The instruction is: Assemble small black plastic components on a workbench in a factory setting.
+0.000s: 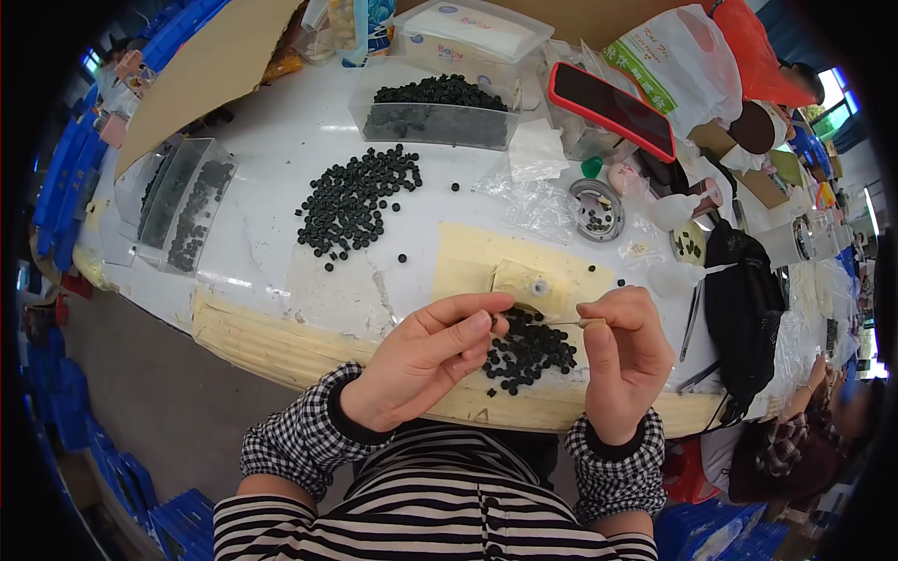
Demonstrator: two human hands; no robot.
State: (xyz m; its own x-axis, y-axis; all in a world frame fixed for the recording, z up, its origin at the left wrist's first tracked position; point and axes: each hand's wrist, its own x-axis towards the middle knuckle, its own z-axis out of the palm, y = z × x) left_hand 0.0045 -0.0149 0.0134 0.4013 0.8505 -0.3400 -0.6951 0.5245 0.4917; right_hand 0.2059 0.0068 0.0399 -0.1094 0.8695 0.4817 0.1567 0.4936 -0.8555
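Observation:
Over the table's front edge, my left hand (416,360) is closed, thumb and fingertips pinching a small black round part mostly hidden by the fingers. My right hand (625,360) is closed on a thin needle-like tool (564,323) with a pale end between thumb and forefinger. The tool points left toward the left fingertips; I cannot tell whether it touches the black part. Below and between the hands lies a pile of small black round parts (531,358). Just beyond them sits a yellow tape-covered block (513,275) with a small whitish piece (539,287) on it.
A larger pile of black parts (360,201) lies further left. Clear bins (440,126) (192,201) hold more. At right are a red-cased phone (613,110), a round metal tin (597,209), tweezers (691,323) and a black cloth bag (744,309). Another person (795,449) sits at far right.

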